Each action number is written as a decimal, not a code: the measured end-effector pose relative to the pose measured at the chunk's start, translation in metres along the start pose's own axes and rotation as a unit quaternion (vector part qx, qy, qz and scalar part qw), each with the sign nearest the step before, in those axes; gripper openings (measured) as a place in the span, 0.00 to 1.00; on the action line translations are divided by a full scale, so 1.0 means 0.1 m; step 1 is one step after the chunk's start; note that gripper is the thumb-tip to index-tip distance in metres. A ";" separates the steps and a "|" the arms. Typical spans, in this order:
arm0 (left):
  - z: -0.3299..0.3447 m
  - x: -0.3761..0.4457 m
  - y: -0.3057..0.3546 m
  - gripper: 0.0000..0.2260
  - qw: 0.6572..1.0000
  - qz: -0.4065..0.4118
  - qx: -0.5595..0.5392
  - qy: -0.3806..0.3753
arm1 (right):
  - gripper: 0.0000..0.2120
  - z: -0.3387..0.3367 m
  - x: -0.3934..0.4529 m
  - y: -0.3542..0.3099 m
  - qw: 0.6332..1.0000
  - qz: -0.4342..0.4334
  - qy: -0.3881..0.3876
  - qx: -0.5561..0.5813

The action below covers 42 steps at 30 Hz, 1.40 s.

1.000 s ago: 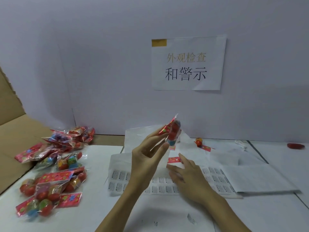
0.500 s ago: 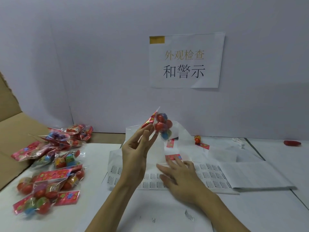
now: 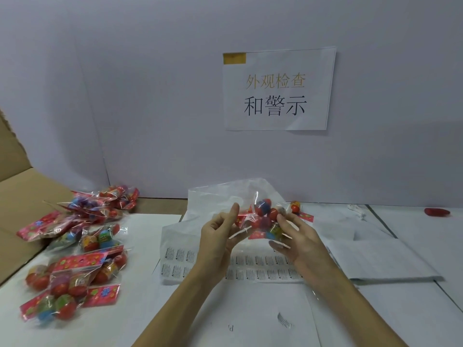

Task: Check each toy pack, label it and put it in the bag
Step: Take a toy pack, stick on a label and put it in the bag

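Nearest the camera, on the white surface (image 3: 400, 316), a loose scrap with a single printed "P" (image 3: 230, 328) and a small peeled label (image 3: 284, 320) lying curled, its print too fine to read. Just beyond, a sheet of warning labels (image 3: 240, 267) lies flat in rows; each carries a triangle mark and a block of small text, with "WARNING" only just legible on the left ones. Both forearms reach over it. Left hand (image 3: 219, 236), thumb up, fingers curled, pinches the red header end of a toy pack (image 3: 263, 219); right hand (image 3: 298, 236) holds the other end, fingers bent around the clear film. The pack is held in the air above the label sheet, between the two hands, with red and blue egg-shaped toys inside. Behind it, a large clear plastic bag (image 3: 225, 196) stands open and crumpled on the surface. Left side: a heap of toy packs (image 3: 75, 251), red flowered headers, spilling from the surface toward a cardboard box flap (image 3: 22, 191). Right: folded white sheets (image 3: 375, 259); a lone toy egg (image 3: 295, 207) near the bag; a red object (image 3: 437, 211) far right, unclear. On the back wall, a paper sign (image 3: 278, 88) reads "外观检查" in yellow and "和警示" in black, with yellow tape at the corner.
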State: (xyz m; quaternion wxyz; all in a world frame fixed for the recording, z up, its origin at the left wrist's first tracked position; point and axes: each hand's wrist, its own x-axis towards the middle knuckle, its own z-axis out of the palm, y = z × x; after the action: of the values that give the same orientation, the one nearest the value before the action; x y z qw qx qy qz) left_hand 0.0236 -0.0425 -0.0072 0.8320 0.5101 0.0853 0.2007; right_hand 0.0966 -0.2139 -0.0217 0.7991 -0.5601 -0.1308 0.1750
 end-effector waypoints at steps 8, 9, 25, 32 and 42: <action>-0.09 0.02 0.00 0.21 0.993 -0.036 0.112 -0.025 | 0.21 0.07 -0.05 0.04 0.995 0.003 -0.039 -0.090; -0.09 0.02 -0.01 0.21 0.992 -0.025 0.124 -0.010 | 0.22 0.09 -0.06 0.05 0.995 0.009 -0.033 -0.099; -0.07 0.03 -0.14 0.08 0.938 0.130 0.321 0.028 | 0.15 0.06 -0.05 0.04 0.996 -0.022 0.034 -0.085; -0.11 0.03 -0.12 0.07 0.961 0.079 0.264 -0.015 | 0.14 0.04 -0.08 0.00 0.994 -0.041 0.001 -0.102; -0.13 0.04 -0.08 0.05 0.965 0.071 0.252 -0.004 | 0.22 0.09 -0.12 -0.02 0.985 -0.007 -0.021 -0.173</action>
State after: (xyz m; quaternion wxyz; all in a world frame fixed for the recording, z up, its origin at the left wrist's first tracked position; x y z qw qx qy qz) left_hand 0.0248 -0.0337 -0.0199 0.6604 0.7089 0.0937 0.2293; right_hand 0.0826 -0.2123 -0.0166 0.6886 -0.6850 -0.1798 0.1556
